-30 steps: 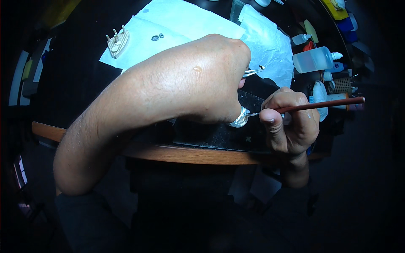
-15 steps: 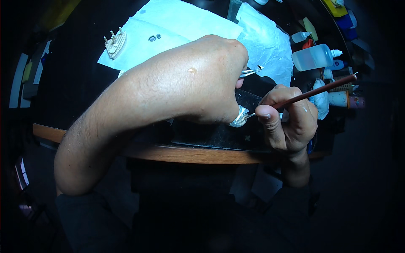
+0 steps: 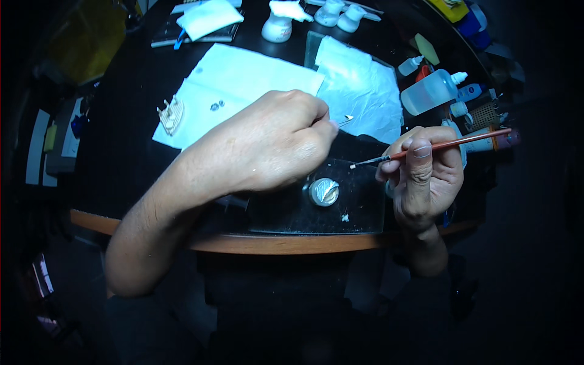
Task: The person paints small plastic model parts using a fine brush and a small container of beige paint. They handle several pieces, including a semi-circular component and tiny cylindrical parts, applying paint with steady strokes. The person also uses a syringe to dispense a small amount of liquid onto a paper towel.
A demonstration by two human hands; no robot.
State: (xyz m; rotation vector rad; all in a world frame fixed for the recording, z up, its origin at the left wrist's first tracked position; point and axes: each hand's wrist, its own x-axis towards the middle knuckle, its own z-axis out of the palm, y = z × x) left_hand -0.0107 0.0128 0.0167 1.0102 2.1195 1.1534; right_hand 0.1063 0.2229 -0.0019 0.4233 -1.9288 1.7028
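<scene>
My left hand (image 3: 283, 143) is closed around metal tweezers (image 3: 344, 121), whose curved tip pokes out past the fingers with a small pale piece at it. The hand hides most of the tweezers. In my right hand (image 3: 426, 173) is a fine brush (image 3: 447, 144) with a reddish-brown handle, gripped between thumb and fingers. Its tip points left and carries a small light dab. Below and between the hands, a small round pot (image 3: 324, 192), partly covered in crumpled foil, stands on a dark glass plate (image 3: 365, 210). Neither hand touches the pot.
White paper sheets (image 3: 255, 68) lie beyond my left hand, bearing a pegged tray (image 3: 170, 117) and small dark rings (image 3: 217, 106). A crumpled white sheet (image 3: 359, 79) lies right of them. A clear bottle (image 3: 429, 92) lies on the right; glass jars (image 3: 277, 27) stand at the back.
The brush tip has come out of the foil-covered pot and moved up, away from it. My left hand has left the pot, which now stands on the plate. The view has shifted, showing more of the back.
</scene>
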